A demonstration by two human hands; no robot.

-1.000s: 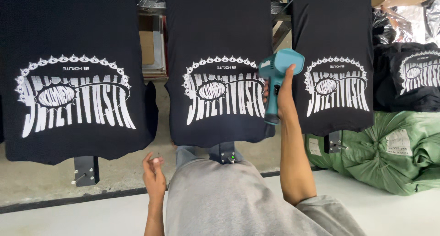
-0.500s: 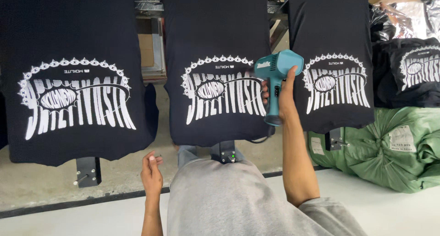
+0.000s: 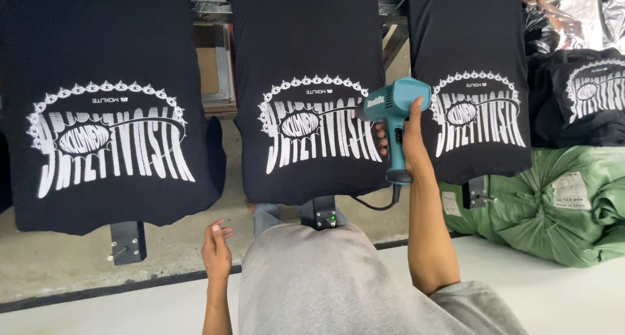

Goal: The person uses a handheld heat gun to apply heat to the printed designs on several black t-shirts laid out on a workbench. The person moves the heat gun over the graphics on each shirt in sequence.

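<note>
Heat gun aimed at middle black shirt [image 3: 306, 55], print side up on its board.
Right hand [image 3: 409, 139] grips the teal heat gun [image 3: 394, 110] over the shirt's right edge: barrel horizontal, nozzle pointing left, handle down. Left hand [image 3: 216, 251] hangs loosely open, holding nothing.

We see the right hand [image 3: 409, 139] raised at centre right of the frame, fingers wrapped tight around a grip, thumb side toward us. Its bare forearm rises almost straight up from the elbow at lower right, where a grey sleeve ends. The left hand [image 3: 217, 251] hangs low at lower centre left, empty, back toward us, fingers loosely curled and pointing up. Its forearm leaves the frame at the bottom edge.
</note>
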